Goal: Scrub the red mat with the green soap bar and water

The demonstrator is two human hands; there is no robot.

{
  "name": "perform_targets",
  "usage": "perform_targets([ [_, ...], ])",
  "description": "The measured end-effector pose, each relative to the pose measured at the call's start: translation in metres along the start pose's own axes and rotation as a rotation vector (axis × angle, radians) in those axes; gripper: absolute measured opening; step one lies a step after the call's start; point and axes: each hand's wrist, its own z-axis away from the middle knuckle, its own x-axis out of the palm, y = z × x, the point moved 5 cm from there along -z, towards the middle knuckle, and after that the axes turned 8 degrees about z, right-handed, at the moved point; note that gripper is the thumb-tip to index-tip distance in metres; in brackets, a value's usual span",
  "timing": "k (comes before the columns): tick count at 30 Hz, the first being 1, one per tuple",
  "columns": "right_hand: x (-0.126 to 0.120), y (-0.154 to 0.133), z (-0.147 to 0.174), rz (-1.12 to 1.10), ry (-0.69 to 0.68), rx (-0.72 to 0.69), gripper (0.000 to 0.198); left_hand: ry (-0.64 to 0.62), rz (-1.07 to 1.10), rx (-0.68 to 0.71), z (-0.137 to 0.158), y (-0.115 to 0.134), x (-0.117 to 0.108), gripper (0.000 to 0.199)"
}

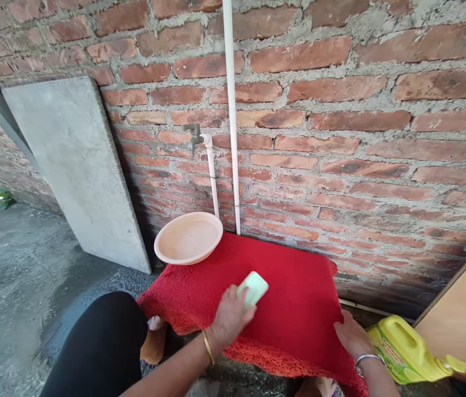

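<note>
A shaggy-edged red mat (282, 275) is spread over a low support, its front and sides hanging down. My left hand (233, 313), with a gold bangle at the wrist, is closed around a pale green rounded block (253, 288) against the mat's top. Whether that block is soap or a brush cannot be made out. At the mat's right edge, my right hand (352, 333) grips the fabric, thumb on top and the other fingers partly hidden. A silver bangle circles that wrist.
A pale pink basin (187, 240) stands at the mat's back left, below a grey tap (194, 138) on a white pipe. Right of my right hand lies a yellow jug (402, 350) near a tan board (460, 309). A concrete slab (76, 165) leans against the brick wall (319, 127).
</note>
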Motion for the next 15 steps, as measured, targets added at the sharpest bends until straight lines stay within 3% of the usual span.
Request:
perform_targets([
  [3, 0.002, 0.001, -0.001, -0.014, -0.032, 0.033, 0.058, 0.02, -0.018, -0.274, -0.044, -0.049, -0.021, 0.041],
  [6, 0.002, 0.0, 0.001, -0.022, -0.053, 0.049, 0.055, -0.003, 0.003, -0.385, -0.066, -0.054, -0.025, 0.044],
  [9, 0.0, -0.001, 0.003, -0.019, -0.065, 0.049, 0.054, -0.087, 0.088, -0.296, -0.063, -0.002, -0.01, 0.047],
  [13, -0.002, -0.001, 0.006, 0.001, -0.065, 0.052, 0.053, -0.267, 0.265, 0.062, -0.031, 0.104, 0.02, 0.059],
  [15, 0.0, 0.001, 0.005, 0.003, -0.057, 0.045, 0.051, -0.314, 0.334, 0.202, -0.021, 0.135, 0.028, 0.059],
])
